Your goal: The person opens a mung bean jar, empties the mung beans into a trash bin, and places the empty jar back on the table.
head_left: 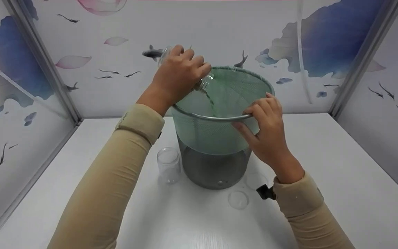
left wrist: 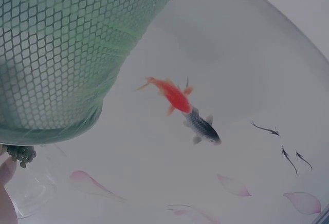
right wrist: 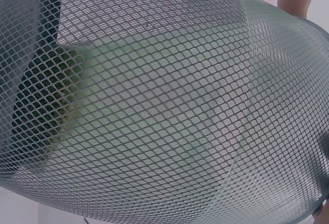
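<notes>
My left hand (head_left: 181,72) grips a clear jar (head_left: 205,84), tipped mouth-down over the rim of a mesh waste bin (head_left: 214,174). Small dark-green pellets (head_left: 211,102) fall from its mouth into the green bag (head_left: 216,138) that lines the bin and folds over its rim. In the left wrist view, pellets (left wrist: 21,154) bunch at the jar's mouth. My right hand (head_left: 269,129) holds the bin's near-right rim, fingers over the top and thumb outside. Through the mesh in the right wrist view, a dark mass (right wrist: 49,106) shows at the bag's bottom.
A second clear jar (head_left: 168,167) stands uncapped on the white table (head_left: 323,159), left of the bin. Two clear round lids, one nearer (head_left: 238,200) and one farther (head_left: 256,181), lie at the bin's front right. Printed panels (head_left: 202,31) enclose the table's back and sides.
</notes>
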The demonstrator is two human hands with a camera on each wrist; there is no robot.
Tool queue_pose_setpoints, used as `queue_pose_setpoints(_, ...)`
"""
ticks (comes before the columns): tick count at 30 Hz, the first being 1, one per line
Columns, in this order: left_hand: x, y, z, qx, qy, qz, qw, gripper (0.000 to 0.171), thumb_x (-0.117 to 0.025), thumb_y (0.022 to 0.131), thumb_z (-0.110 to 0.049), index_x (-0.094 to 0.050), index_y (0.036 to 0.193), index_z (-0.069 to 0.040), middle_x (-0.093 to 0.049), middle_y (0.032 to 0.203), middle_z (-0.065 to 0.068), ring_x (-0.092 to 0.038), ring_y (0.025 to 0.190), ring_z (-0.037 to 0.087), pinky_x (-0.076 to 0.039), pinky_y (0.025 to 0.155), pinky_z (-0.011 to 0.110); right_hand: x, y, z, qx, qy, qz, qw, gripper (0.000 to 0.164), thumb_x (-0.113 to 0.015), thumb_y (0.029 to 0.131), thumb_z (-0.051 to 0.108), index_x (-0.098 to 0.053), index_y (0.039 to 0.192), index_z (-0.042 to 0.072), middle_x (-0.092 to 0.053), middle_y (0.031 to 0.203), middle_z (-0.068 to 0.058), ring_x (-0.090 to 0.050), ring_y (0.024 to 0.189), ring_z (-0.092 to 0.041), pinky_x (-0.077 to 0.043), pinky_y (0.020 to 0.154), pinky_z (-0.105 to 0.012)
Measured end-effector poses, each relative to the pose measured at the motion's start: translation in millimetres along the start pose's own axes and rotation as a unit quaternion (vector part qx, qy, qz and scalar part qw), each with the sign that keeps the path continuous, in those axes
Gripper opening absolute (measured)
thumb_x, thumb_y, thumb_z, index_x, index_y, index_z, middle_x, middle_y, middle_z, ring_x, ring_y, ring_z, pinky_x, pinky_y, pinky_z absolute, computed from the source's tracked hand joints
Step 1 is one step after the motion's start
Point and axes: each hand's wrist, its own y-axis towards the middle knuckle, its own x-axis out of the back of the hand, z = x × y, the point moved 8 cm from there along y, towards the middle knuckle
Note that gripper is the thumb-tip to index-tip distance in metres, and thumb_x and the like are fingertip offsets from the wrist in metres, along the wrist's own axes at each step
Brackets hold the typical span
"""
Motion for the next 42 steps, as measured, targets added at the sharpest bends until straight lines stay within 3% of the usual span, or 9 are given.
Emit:
queue_pose_setpoints(8,-0.3,0.9,-1.5,-0.002,0.019,0.017,0.9997,0.015,-0.052,0.1,-0.002,-0.063,0.107,-0.01,-0.067,0.099,0.008,-0.063,0.095,0.03,-0.048,0.087,0.046,-0.4,0.5,0.4,-0.001,-0.001,0.0,1.0,0.034,-0.068,0.092,0.036,-0.06,0.091,0.003,-0.055,0.089,-0.009,-0.048,0.095,-0.028,-0.022,0.114,-0.054)
queue_pose_setpoints(19,-0.1,2.0,-4.0,-0.016,0.029,0.021,0.9992,0.011,-0.059,0.097,-0.004,-0.06,0.106,-0.01,-0.067,0.098,0.008,-0.063,0.094,0.029,-0.049,0.087,0.045,0.1,0.0,0.1,0.0,0.0,0.0,1.0,0.037,-0.066,0.093,0.04,-0.06,0.091,0.003,-0.055,0.089,-0.009,-0.048,0.095,-0.028,-0.022,0.115,-0.054)
queue_pose_setpoints(33,-0.1,2.4,-6.5,-0.032,0.053,0.029,0.9977,0.013,-0.054,0.098,0.001,-0.058,0.105,-0.008,-0.068,0.1,0.008,-0.063,0.098,0.029,-0.048,0.092,0.046,-0.3,0.0,-0.8,-0.002,-0.007,0.004,1.0,0.036,-0.068,0.092,0.039,-0.06,0.09,0.004,-0.054,0.087,-0.009,-0.048,0.093,-0.028,-0.022,0.114,-0.054)
queue_pose_setpoints(42,-0.4,3.5,-7.5,-0.033,0.056,0.041,0.9971,0.016,-0.061,0.095,0.001,-0.057,0.106,-0.009,-0.068,0.101,0.008,-0.064,0.098,0.028,-0.048,0.096,0.045,-0.5,0.1,-0.5,0.001,-0.006,0.002,1.0,0.037,-0.066,0.093,0.04,-0.06,0.091,0.004,-0.054,0.087,-0.009,-0.048,0.093,-0.028,-0.022,0.114,-0.054)
